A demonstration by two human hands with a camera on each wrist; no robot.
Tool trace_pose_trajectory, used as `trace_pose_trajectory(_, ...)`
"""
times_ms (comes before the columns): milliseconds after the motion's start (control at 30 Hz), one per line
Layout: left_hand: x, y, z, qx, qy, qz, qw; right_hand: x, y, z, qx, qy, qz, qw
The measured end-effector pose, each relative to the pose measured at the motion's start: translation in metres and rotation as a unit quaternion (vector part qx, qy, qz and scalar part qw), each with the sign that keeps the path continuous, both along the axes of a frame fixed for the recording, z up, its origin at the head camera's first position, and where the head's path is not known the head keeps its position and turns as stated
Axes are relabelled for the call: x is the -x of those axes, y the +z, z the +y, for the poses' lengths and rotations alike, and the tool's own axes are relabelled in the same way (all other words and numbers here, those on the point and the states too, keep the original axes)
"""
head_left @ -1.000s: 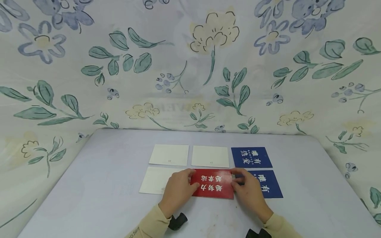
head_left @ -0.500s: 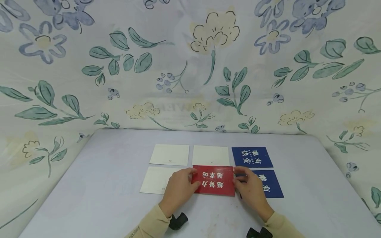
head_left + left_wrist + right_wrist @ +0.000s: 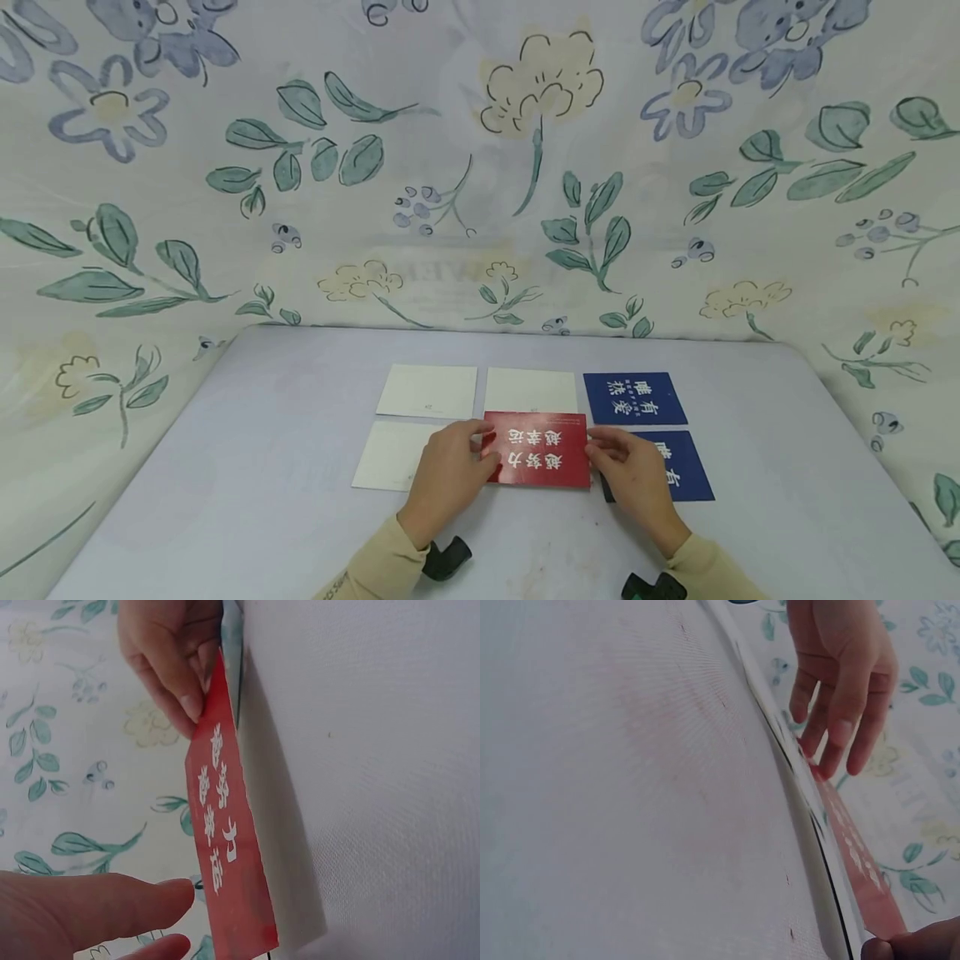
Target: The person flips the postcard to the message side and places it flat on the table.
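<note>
A red card (image 3: 536, 450) with white characters is raised over the white tabletop, casting a shadow in the left wrist view. My right hand (image 3: 633, 471) pinches its right edge between thumb and fingers. My left hand (image 3: 450, 467) is at the opposite edge, fingers extended and relaxed; in the left wrist view its thumb (image 3: 142, 904) lies beside the card. Just beyond the red card is a white card (image 3: 531, 390), partly covered. Another white card (image 3: 386, 454) is partly hidden by my left hand, and a blue card (image 3: 690, 467) by my right.
In the back row lie another white card (image 3: 427, 390) at left and a blue card (image 3: 635, 397) at right. The white table (image 3: 225, 500) meets a flower-printed cloth (image 3: 450, 275) behind. Black wrist devices (image 3: 447, 558) sit below both hands.
The red card has moved slightly away from me, now overlapping the near edge of the back middle white card. Both hands stay near its sides.
</note>
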State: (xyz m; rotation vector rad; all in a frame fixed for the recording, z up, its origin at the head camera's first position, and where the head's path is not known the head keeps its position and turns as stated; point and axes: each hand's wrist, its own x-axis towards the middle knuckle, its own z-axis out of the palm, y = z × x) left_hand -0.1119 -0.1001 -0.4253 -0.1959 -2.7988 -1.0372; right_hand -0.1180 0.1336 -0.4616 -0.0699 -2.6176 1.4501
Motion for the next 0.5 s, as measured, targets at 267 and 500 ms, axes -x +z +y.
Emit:
trace_pose_trajectory(267,0.0003,0.0019,0.0003,-0.015,0.01,0.011,0.9998,0.0016,-0.004,0.0012,0.032,0.006,0.019,0.999)
trace_pose_trajectory(500,0.0011,0.0019,0.0003,-0.029,0.015,0.022,0.9992,0.0019,-0.0042,0.0008,0.06,0.027,0.041,0.997)
